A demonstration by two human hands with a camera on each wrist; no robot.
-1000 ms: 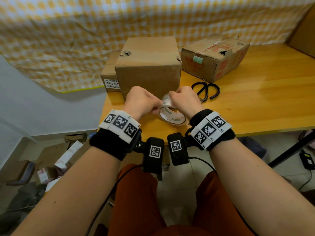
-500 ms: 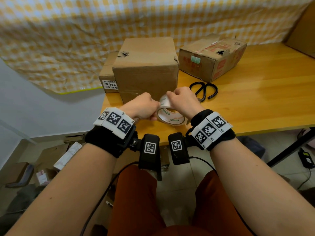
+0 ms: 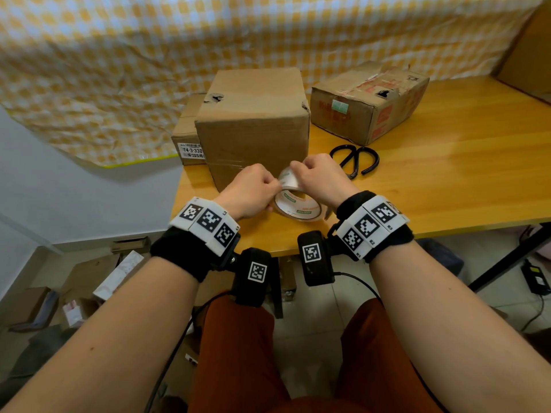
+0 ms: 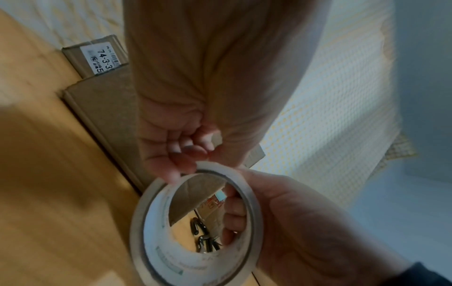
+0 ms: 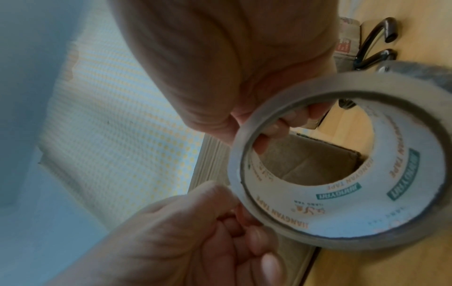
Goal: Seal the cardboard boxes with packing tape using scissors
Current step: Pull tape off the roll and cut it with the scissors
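Tape roll, a light, stiff cardboard-cored ring, is hanging just above the near table edge at frame centre, in front of the tallest cardboard box. I am gripping it with my right hand, fingers hooked through the core, while my left hand is pinching at the thin, sticky free end on the rim. Scissors are lying just right of my hands.
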